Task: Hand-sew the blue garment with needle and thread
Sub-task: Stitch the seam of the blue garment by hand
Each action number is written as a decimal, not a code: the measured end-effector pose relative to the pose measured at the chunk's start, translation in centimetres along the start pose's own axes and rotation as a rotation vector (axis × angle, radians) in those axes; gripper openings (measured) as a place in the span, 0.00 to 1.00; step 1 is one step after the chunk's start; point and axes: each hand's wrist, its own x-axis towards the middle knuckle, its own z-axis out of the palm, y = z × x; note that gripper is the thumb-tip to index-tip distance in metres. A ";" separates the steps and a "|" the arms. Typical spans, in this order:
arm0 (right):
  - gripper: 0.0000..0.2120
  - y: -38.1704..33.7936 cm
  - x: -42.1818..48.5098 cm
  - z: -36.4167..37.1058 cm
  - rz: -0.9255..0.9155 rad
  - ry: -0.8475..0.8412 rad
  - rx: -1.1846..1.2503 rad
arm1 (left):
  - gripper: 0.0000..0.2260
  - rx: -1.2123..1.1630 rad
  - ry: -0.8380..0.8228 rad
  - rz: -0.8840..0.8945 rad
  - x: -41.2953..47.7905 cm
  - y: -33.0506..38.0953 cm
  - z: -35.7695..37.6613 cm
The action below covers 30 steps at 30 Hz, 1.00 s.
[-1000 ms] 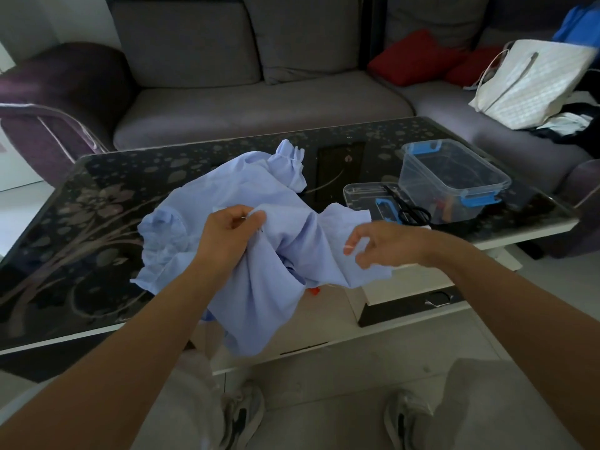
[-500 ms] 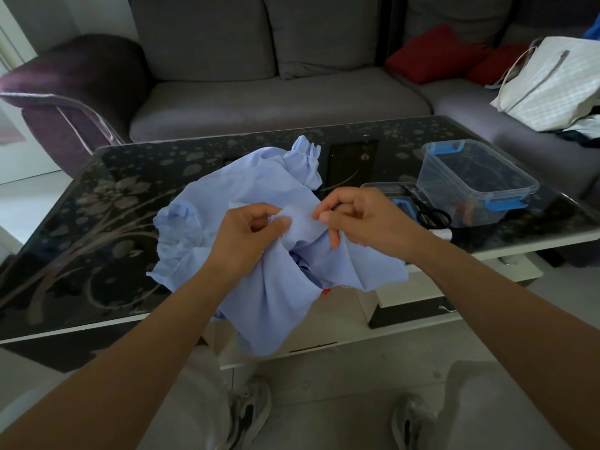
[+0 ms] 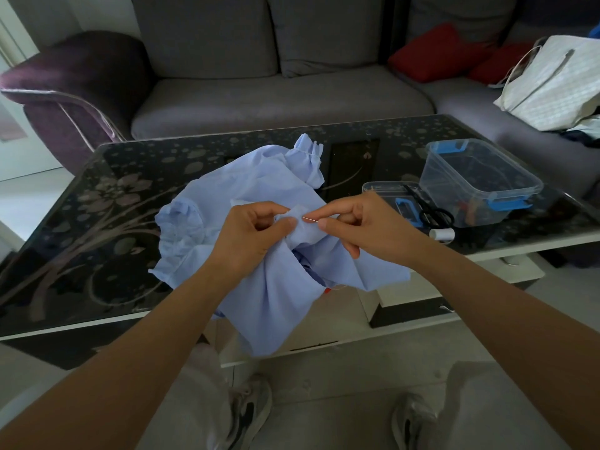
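One crumpled soft blue garment (image 3: 253,190) lies at the near edge of one glossy floral-patterned glass table (image 3: 97,222), partly hanging over it, left hand (image 3: 253,235) pinches a raised fold, right hand (image 3: 367,225) pinches one thin metal needle (image 3: 310,219) at that fold, one clear rectangular plastic box (image 3: 480,177), one pair of black scissors (image 3: 431,212), one white cylindrical spool (image 3: 442,234) at right.

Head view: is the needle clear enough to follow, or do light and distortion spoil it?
Head view: dim, even light; the needle shows as a thin sharp line between the right hand and the blue garment; head view edges bow, wide-angle.
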 end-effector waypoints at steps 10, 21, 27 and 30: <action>0.10 0.0 0.1 -0.1 0.015 -0.017 -0.016 | 0.03 0.033 -0.004 0.016 0.1 0.0 0.0; 0.19 0.1 0.7 0.2 0.075 -0.256 -0.106 | 0.11 0.217 -0.103 0.094 -0.1 -0.8 -0.1; 0.05 -0.2 0.9 0.5 0.120 -0.246 -0.125 | 0.11 0.402 0.024 0.082 0.2 -1.0 0.0; 0.03 -0.1 1.1 0.9 0.110 -0.232 -0.143 | 0.11 0.417 0.031 0.063 0.2 -1.0 0.1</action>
